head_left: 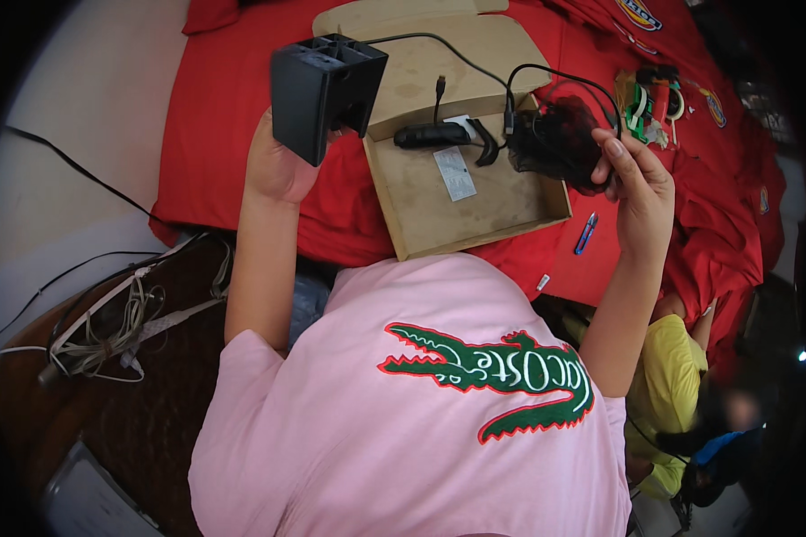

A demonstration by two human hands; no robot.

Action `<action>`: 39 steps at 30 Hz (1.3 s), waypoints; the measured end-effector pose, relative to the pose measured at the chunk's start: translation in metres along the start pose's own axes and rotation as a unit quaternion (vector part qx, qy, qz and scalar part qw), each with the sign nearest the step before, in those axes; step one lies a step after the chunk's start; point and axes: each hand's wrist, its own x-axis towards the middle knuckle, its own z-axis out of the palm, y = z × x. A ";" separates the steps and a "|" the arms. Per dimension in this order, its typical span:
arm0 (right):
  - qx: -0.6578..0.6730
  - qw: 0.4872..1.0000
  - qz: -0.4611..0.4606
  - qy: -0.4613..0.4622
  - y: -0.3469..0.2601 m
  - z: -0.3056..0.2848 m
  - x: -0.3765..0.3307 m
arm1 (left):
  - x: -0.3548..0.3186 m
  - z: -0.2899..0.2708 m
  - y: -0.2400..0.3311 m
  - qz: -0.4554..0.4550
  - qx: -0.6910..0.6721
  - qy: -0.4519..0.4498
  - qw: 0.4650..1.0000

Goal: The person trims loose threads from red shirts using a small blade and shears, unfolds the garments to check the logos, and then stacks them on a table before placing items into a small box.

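My left hand [280, 168] is closed around the lower part of a black plastic dock-like block [306, 98], held up left of an open cardboard box [475, 231]. A thin black cable [439, 40] runs from the block over the box toward my right side. Between the fingertips of my right hand [634, 170] is a black mesh pouch [557, 143], hanging at the box's right edge; its contents cannot be made out. Inside the box lie a black handheld device [428, 135], a curved black piece [486, 143], a cable with a plug [440, 88] and a printed white card [455, 174].
Red cloth [197, 170] covers the table. A blue pen-like tool [587, 233] lies right of the box, with tape dispensers [640, 109] farther back. Bundled cables and a power strip [166, 324] are at lower left. A person in yellow [670, 367] is at the right.
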 end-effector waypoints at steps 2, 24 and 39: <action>0.001 1.000 -0.009 -0.013 0.004 0.000 -0.005 | 0.001 0.005 0.004 0.002 0.022 0.011 1.000; -0.056 0.978 -0.070 -0.190 0.000 0.100 0.006 | 0.048 0.082 -0.020 -0.192 0.333 0.015 0.923; 0.070 0.992 0.093 0.053 0.108 0.041 -0.009 | 0.009 0.023 -0.104 -0.142 0.781 -0.185 0.579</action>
